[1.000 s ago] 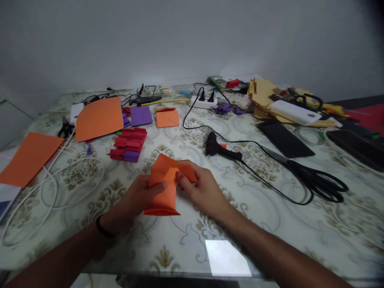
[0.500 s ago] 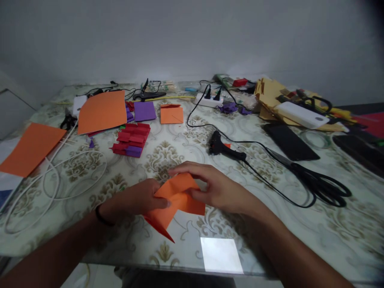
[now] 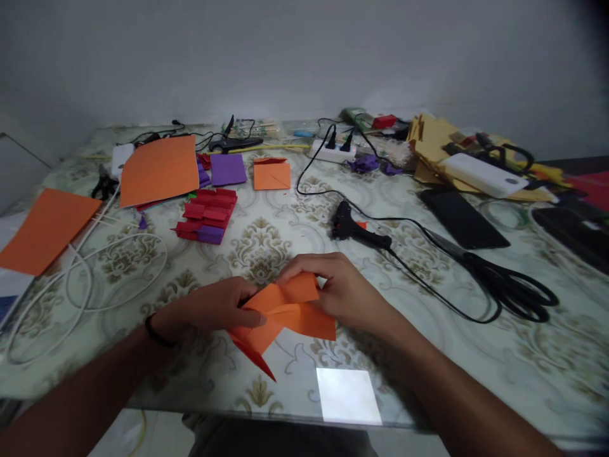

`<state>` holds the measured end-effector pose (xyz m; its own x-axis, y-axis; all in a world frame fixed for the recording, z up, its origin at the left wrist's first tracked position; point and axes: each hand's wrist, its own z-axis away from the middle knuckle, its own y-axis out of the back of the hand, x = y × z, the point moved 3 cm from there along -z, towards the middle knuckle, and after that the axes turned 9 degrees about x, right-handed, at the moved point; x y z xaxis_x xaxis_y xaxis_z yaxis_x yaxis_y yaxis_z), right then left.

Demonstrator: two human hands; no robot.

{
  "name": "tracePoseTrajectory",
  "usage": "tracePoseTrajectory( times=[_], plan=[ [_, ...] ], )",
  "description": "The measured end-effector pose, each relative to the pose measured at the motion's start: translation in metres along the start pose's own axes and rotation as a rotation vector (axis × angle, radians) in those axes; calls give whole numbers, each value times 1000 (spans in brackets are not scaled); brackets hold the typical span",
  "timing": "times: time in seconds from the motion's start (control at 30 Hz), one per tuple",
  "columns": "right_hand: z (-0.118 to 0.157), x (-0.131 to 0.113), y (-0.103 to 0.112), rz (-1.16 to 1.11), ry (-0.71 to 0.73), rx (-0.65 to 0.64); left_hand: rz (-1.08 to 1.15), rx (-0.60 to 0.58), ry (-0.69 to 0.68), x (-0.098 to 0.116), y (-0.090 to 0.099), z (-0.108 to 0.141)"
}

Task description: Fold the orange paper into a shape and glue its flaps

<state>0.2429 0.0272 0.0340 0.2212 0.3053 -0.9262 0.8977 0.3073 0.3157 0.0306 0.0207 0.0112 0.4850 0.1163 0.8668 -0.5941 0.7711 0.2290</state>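
Observation:
Between my hands, above the front of the table, is a creased sheet of orange paper [image 3: 280,311], partly folded, with flaps standing out to the right and a pointed corner hanging down. My left hand [image 3: 226,306] grips its left side, thumb on top and fingers underneath. At its right and far edge, my right hand [image 3: 335,289] is closed on the paper, with some fingertips hidden behind it. Beyond them lies a block of folded red and purple paper pieces [image 3: 207,217]. A folded orange piece [image 3: 272,174] and a purple square [image 3: 228,169] lie farther back.
Right of my hands are a black glue gun [image 3: 359,230] with its cord, black-handled scissors [image 3: 504,279] and a black phone [image 3: 464,218]. Orange sheets [image 3: 159,170] and a looped white cable [image 3: 88,279] occupy the left. A power strip [image 3: 333,151] stands at the back.
My right hand has shifted slightly, and the paper's right-hand flaps have spread apart, one now raised above the other. My left hand keeps its hold. The view has tipped a little.

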Motion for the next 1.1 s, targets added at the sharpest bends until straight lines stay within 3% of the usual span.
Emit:
tracePoseTrajectory(
  times=[0.07, 0.17, 0.47, 0.63, 0.9, 1.1],
  plan=[
    [0, 1, 0, 20, -1, 3, 24, -49, 0, 0, 3, 2],
    [0, 3, -1, 71, 18, 12, 28, -23, 24, 2, 8, 4],
    [0, 9, -8, 261, 322, -60, -136, 66, -44, 5, 8, 0],
    [2, 11, -8, 302, 353, -76, -174, 87, -41, 8, 4, 0],
    [2, 5, -12, 311, 367, -242, -258, 95, -87, 4, 3, 1],
    [4, 6, -15, 306, 372, -224, -302, 104, -73, 4, 2, 1]
  ],
)
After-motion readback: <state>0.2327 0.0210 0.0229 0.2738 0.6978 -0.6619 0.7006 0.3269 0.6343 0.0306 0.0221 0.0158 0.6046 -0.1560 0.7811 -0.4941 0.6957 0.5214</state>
